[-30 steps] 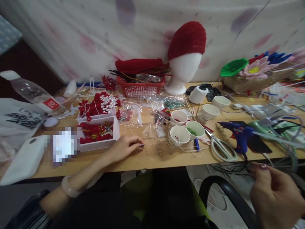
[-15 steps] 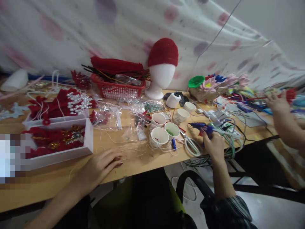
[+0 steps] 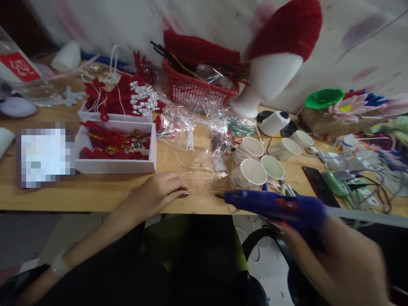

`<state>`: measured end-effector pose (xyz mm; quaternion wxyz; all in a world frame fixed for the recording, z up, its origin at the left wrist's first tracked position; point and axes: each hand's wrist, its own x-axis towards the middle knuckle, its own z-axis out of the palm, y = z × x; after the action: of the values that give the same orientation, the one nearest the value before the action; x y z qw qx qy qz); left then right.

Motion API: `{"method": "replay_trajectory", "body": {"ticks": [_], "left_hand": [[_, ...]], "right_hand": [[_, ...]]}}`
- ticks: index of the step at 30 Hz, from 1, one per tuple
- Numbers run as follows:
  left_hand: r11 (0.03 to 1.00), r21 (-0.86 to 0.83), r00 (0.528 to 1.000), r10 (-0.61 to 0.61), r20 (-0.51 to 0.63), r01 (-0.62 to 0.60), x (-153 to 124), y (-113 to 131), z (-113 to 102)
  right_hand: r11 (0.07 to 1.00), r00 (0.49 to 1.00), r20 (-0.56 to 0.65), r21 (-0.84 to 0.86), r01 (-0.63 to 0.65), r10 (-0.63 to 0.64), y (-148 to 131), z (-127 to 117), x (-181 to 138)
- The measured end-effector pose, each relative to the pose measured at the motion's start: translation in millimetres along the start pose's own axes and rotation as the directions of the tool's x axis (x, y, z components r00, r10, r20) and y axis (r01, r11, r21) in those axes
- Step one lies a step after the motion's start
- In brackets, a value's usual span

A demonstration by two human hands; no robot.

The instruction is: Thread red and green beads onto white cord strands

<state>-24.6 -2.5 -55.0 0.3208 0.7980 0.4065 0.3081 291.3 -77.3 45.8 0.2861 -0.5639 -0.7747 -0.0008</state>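
My right hand (image 3: 347, 259), blurred and close to the camera, is wrapped round the handle of a blue hot glue gun (image 3: 270, 206). The gun's dark nozzle points left over the table's front edge. On the table rests my left hand (image 3: 159, 191), its fingers bent and drawn together near the thumb; anything between the fingertips is too small to make out. Thin white string (image 3: 181, 163) lies on the wood beside it. Behind that hand stands a white box (image 3: 121, 166) of red pieces with gold and silver trims. Scissors (image 3: 287, 188) lie partly hidden behind the gun.
Paper cups (image 3: 253, 172) stand right of centre. Behind them are a red basket (image 3: 199, 91) and a white foam head (image 3: 267, 80) in a red cap. A phone (image 3: 320, 185) and cables lie right. A pixelated patch covers something left. A chair armrest (image 3: 261, 238) is below.
My right hand has lifted the glue gun off the table and brought it left and closer. My view has turned left; the co-worker's arm is out of sight. My left hand's fingers look closer together.
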Motion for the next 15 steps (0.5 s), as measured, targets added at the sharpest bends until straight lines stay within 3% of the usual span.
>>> {"method": "replay_trajectory", "body": {"ticks": [2, 4, 8, 15], "left_hand": [[0.999, 0.036, 1.0, 0.012, 0.01, -0.012, -4.9, 0.5, -2.1], [0.998, 0.069, 1.0, 0.013, -0.011, -0.013, -11.8, -0.5, -4.9], [0.997, 0.08, 0.998, 0.002, -0.069, 0.003, -23.9, -4.8, -10.7], [1.0, 0.008, 0.999, -0.03, -0.039, 0.03, -27.0, -6.9, -15.5]], "right_hand": [[0.969, 0.968, 0.132, -0.096, 0.229, -0.215, -16.2, 24.9, 21.3], [0.935, 0.938, 0.17, -0.136, 0.327, -0.303, -28.1, 40.3, 38.3], [0.919, 0.916, 0.216, -0.135, 0.371, -0.338, -38.2, 51.7, 50.7], [0.92, 0.908, 0.266, -0.133, 0.368, -0.325, -43.3, 60.6, 54.6]]}}
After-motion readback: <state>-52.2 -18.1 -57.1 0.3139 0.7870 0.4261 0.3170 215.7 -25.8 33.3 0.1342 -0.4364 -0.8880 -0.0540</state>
